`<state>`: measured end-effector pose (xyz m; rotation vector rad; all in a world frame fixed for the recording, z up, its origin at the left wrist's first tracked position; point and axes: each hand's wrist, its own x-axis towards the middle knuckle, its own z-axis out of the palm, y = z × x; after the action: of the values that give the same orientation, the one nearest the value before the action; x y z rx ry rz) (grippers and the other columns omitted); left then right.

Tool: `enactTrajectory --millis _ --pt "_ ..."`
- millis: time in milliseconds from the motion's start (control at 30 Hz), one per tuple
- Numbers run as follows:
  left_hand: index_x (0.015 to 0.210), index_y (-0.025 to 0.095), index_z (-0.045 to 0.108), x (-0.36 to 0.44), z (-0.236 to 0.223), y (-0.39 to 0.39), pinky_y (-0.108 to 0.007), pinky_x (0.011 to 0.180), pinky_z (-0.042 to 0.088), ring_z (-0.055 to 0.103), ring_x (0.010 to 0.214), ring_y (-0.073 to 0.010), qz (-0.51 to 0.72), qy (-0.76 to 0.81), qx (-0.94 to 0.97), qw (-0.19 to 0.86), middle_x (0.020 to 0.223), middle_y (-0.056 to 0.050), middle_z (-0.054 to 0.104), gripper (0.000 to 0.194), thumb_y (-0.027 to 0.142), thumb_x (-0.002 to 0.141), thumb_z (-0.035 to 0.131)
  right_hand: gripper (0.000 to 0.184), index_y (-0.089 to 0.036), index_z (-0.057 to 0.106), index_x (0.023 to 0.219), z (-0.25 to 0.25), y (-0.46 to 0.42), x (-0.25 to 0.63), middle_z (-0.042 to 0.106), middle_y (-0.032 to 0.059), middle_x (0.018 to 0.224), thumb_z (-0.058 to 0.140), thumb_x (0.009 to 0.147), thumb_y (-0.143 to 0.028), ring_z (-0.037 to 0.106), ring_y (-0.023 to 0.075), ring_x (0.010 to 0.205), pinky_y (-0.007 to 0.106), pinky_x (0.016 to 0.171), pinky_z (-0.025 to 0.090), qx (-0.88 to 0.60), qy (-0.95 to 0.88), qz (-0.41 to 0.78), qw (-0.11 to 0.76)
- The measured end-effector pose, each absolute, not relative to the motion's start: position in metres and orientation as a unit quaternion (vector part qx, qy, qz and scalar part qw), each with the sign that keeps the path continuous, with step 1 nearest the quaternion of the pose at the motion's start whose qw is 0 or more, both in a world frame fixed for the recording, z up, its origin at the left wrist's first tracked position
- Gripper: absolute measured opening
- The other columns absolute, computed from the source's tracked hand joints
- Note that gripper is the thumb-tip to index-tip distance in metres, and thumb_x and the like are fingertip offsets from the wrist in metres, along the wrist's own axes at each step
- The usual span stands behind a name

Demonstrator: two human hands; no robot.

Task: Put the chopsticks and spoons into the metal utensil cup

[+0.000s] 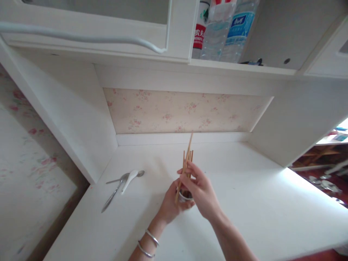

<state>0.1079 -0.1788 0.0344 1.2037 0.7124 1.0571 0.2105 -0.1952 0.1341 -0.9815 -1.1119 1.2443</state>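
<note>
My left hand [171,203] is wrapped round a small white cup [185,197] low over the white desk top. Several wooden chopsticks [191,156] stand up out of the cup. In my right hand [199,185] a chopstick [188,154] is pinched between thumb and fingers, slanting in front of the cup with its lower end beside the rim. My right fingers partly cover the other chopsticks and the cup's opening. To the left, a white spoon [129,181] lies across metal spoons [111,197] on the desk.
The white desk top [239,203] runs beneath my hands, with a wallpapered back panel [168,112] behind. Overhead, a cabinet with a long handle [81,37] and a shelf holding plastic bottles [217,36] juts out. Side panels [293,119] close off both sides.
</note>
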Motion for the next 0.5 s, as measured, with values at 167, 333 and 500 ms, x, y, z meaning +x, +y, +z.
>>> enactTrajectory --millis 167,333,500 --pt "0.125 0.017 0.051 0.111 0.039 -0.183 -0.041 0.096 0.044 0.060 0.106 -0.0274 0.482 0.317 0.557 0.598 0.117 -0.012 0.064 0.073 0.027 0.061 0.085 0.038 -0.018 0.060 0.103 0.127 -0.175 0.259 0.067 0.0066 0.098 0.066 0.078 -0.045 0.070 0.0215 0.084 0.035 0.076 0.057 -0.500 -0.437 0.415 0.623" --pt "0.126 0.018 0.051 0.114 0.036 -0.183 -0.040 0.099 0.043 0.058 0.112 -0.0273 0.487 0.310 0.551 0.602 0.121 -0.012 0.063 0.074 0.028 0.061 0.085 0.033 -0.019 0.064 0.092 0.097 -0.168 0.272 0.072 0.0070 0.090 0.057 0.083 -0.050 0.071 0.0230 0.085 0.033 0.075 0.055 -0.583 -0.500 0.335 0.546" --pt "0.128 0.017 0.049 0.116 0.030 -0.182 -0.041 0.101 0.042 0.056 0.115 -0.0283 0.492 0.323 0.549 0.594 0.125 -0.012 0.061 0.076 0.025 0.061 0.085 0.030 -0.020 0.065 0.092 0.076 -0.175 0.265 0.074 0.0056 0.081 0.055 0.085 -0.047 0.071 0.0222 0.075 0.031 0.066 0.053 -0.604 -0.554 0.338 0.463"
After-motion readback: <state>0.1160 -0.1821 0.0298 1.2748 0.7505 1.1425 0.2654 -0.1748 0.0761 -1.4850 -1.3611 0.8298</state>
